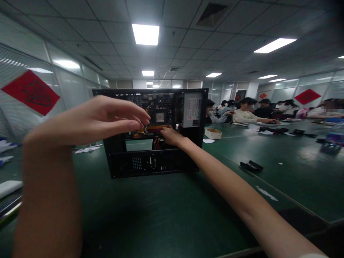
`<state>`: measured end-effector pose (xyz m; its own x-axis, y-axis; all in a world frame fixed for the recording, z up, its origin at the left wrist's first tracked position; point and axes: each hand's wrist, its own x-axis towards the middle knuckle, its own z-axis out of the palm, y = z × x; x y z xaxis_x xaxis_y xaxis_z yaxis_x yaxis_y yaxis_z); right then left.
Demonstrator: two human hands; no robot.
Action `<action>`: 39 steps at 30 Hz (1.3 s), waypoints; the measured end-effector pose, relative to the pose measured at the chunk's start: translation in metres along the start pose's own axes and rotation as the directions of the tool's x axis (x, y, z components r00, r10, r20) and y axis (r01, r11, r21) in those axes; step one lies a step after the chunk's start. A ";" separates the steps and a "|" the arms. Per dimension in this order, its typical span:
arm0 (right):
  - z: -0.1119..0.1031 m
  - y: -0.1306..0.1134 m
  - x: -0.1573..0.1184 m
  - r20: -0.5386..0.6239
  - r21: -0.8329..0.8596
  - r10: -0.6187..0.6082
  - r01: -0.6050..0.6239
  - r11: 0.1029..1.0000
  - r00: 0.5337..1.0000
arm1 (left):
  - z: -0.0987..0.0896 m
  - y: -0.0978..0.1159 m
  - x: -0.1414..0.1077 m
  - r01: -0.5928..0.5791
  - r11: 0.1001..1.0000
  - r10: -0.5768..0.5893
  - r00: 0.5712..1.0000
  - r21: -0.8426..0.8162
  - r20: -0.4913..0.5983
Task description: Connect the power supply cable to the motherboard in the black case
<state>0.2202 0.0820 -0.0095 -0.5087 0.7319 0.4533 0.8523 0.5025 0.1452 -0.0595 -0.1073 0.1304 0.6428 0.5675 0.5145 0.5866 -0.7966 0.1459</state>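
An open black computer case (158, 163) stands on the green table, its inside facing me. In it are a motherboard (160, 106) with a pale square chip, a power supply (194, 109) at the upper right and coloured cables (157, 144) low in the middle. My left hand (118, 116) reaches across the case's left side, thumb and fingers closed near a small metallic piece that is too small to name. My right hand (172, 136) is inside the case, fingers curled at the right end of the orange-brown memory slots (154, 128); what they grip is hidden.
A small white box (213, 133) sits right of the case. Farther right lie a black plastic part (251, 166), a paper strip (266, 193) and black cables (275, 130). Several people sit along the table at the back right. White papers (88, 149) lie to the left.
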 end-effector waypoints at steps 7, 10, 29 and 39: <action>-0.004 -0.009 0.001 0.100 -0.108 0.008 0.003 0.994 0.995 | 0.132 -0.073 0.088 0.268 0.923 -0.315 0.939 0.275 0.141; -0.005 -0.012 0.004 0.119 -0.124 0.008 0.007 0.992 0.993 | 0.169 -0.104 0.095 0.314 0.883 -0.398 0.895 0.350 0.202; 0.002 -0.013 0.012 0.095 -0.074 0.106 -0.100 0.992 0.990 | 0.195 -0.129 0.097 0.354 0.883 -0.404 0.908 0.309 0.114; 0.004 -0.009 0.014 0.074 -0.049 0.076 -0.072 0.996 0.994 | 0.198 -0.136 0.113 0.194 0.919 -0.243 0.964 0.344 0.106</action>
<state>0.2055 0.0894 -0.0078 -0.4502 0.8002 0.3963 0.8918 0.4250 0.1550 0.0312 0.1062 0.0014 0.5294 0.7631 0.3706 0.8330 -0.5502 -0.0571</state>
